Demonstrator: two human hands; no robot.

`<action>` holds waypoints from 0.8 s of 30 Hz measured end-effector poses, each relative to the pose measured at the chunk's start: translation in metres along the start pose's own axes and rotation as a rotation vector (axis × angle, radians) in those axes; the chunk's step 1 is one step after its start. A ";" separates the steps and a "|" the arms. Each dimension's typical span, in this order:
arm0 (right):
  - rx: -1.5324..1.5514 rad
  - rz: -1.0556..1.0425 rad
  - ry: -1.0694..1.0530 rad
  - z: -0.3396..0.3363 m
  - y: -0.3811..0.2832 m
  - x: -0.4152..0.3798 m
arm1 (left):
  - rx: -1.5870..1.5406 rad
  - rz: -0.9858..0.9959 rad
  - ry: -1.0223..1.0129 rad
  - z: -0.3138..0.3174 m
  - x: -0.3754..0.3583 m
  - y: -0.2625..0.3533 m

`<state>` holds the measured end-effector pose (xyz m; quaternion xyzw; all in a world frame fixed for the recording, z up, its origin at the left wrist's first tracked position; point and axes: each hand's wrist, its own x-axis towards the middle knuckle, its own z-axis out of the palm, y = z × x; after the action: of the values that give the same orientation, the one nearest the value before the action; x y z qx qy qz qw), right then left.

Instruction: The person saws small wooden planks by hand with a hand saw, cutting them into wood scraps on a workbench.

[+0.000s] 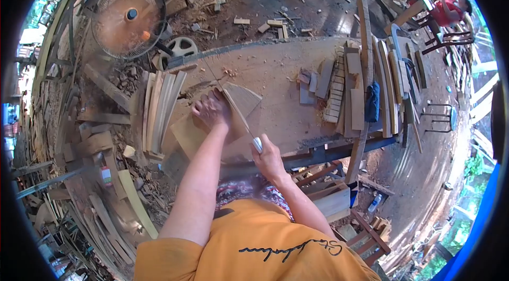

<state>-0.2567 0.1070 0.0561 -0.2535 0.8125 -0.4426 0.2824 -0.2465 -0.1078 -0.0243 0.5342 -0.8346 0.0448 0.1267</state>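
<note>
My right hand is wrapped round the white handle of a hand saw. The saw's long thin blade is seen nearly edge-on and slants up to the left over a flat wooden board. On the left side of the blade, my left hand presses down on the wood with its fingers spread. Another pale board lies beneath and left of my left wrist. Both lie on a broad wooden worktable. Where the blade meets the wood is too fine to make out.
Wooden strips are stacked at the table's left end, and more boards at its right, with a blue cloth. A fan stands beyond the left end. Offcuts litter the floor. A person in red sits far right.
</note>
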 end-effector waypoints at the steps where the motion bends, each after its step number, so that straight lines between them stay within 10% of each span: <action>1: -0.008 -0.022 0.023 -0.001 0.003 -0.009 | -0.027 -0.011 0.007 -0.003 0.004 0.003; 24: -0.068 -0.056 0.047 0.008 0.001 0.005 | 0.072 0.106 0.041 0.014 -0.002 -0.011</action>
<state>-0.2549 0.0999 0.0509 -0.2751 0.8260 -0.4285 0.2418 -0.2375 -0.1134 -0.0390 0.4925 -0.8568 0.0921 0.1218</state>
